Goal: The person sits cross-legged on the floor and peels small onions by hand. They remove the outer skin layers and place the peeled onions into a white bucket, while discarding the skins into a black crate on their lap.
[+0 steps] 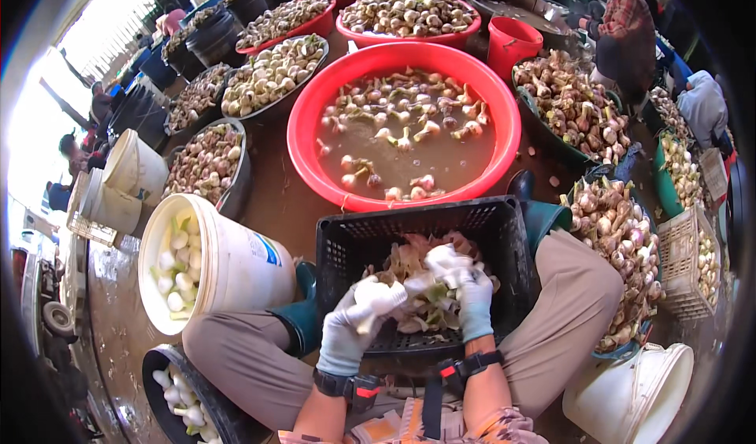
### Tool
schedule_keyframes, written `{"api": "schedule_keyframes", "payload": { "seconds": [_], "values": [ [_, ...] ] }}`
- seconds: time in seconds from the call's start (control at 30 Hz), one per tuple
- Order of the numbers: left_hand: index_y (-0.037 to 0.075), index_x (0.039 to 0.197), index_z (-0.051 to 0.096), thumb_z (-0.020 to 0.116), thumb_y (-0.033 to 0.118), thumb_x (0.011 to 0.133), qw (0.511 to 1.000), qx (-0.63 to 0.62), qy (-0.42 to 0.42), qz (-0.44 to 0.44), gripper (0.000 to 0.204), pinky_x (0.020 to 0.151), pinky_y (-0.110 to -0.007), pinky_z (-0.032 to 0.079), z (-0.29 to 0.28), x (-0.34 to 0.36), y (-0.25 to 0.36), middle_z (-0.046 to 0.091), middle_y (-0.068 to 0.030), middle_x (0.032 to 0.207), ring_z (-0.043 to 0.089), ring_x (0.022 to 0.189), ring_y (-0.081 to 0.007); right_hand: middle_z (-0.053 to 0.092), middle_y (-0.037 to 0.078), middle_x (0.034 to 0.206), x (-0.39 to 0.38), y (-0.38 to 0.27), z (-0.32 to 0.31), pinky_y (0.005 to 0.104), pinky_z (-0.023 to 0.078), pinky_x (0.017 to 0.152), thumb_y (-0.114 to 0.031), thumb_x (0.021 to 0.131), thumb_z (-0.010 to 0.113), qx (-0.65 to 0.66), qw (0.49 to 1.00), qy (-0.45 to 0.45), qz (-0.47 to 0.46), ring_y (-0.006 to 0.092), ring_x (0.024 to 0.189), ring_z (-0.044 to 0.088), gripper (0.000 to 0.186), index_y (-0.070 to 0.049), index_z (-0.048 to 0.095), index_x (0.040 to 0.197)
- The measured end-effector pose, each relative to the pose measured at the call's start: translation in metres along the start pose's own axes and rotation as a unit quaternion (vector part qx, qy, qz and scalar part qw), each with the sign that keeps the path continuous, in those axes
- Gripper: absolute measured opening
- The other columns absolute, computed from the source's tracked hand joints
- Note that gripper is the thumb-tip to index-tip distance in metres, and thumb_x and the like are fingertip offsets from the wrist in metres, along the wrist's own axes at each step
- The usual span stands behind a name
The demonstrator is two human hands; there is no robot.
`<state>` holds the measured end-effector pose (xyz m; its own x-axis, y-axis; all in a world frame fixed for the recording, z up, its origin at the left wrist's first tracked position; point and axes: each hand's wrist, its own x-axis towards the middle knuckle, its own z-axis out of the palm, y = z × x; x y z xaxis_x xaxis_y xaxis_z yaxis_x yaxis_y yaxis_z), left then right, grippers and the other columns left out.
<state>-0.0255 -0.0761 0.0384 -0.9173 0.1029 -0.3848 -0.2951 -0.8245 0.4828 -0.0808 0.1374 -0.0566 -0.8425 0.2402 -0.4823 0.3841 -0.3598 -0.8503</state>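
Left hand [344, 335] curled round white garlic bulb [373, 296], over black crate [354, 239], toward its eight o'clock. Right hand [474, 294] at four o'clock: fingers blurred, cannot tell whether pinching. Judged risk: loose hold on smooth bulb could drop it among the pale peelings [429, 308], hard to spot.

The wide fisheye head view looks down and forward from above the person's bent knees [579, 283]. The left hand [346, 330] and right hand [474, 296] are near, over a black crate [472, 217]; a red tub [305, 129] lies farther ahead, people [628, 31] at far left and right.
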Motion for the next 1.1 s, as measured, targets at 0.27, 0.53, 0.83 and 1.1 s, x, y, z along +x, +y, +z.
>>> {"api": "schedule_keyframes", "payload": {
  "seconds": [0.27,0.53,0.83,1.1],
  "values": [
    [-0.002,0.13,0.052,0.064,0.007,0.091,0.985,0.124,0.054,0.106,0.041,0.103,-0.034,0.045,-0.014,0.007,-0.006,0.062,-0.0125,0.123,0.06,0.115,-0.0226,0.064,0.008,0.078,-0.065,-0.012,0.061,0.0306,0.047,0.066,-0.027,0.083,0.078,-0.184,0.946,-0.252,-0.084,0.0146,0.069,0.056,0.036,0.001,0.067,0.101],
    [-0.002,0.139,0.044,0.066,0.013,0.093,0.973,0.213,0.083,0.019,0.053,0.094,-0.027,0.049,-0.025,0.018,-0.028,0.06,-0.0079,0.121,0.06,0.106,-0.0146,0.057,0.001,0.066,-0.052,-0.006,0.063,0.0301,0.045,0.058,-0.011,0.091,0.066,-0.19,0.97,-0.124,-0.086,0.0109,0.061,0.052,0.016,-0.001,0.061,0.08],
    [-0.002,0.137,0.043,0.067,0.02,0.093,0.991,0.107,0.077,0.003,0.055,0.086,-0.031,0.055,-0.022,0.018,-0.022,0.059,-0.0105,0.122,0.063,0.098,-0.0165,0.061,0.0,0.089,-0.046,-0.026,0.056,0.024,0.051,0.067,-0.009,0.084,0.076,-0.136,0.978,-0.113,-0.113,0.0067,0.077,0.056,0.038,-0.001,0.062,0.118],
    [-0.004,0.134,0.048,0.065,0.027,0.095,0.988,0.147,0.053,-0.021,0.053,0.076,-0.028,0.055,-0.027,0.016,-0.017,0.065,-0.0096,0.111,0.062,0.086,-0.0123,0.062,0.002,0.082,-0.04,-0.014,0.052,0.0207,0.042,0.047,-0.019,0.093,0.067,0.024,0.976,-0.176,0.125,0.0071,0.062,0.056,0.029,-0.001,0.06,0.115]
  ]
}}
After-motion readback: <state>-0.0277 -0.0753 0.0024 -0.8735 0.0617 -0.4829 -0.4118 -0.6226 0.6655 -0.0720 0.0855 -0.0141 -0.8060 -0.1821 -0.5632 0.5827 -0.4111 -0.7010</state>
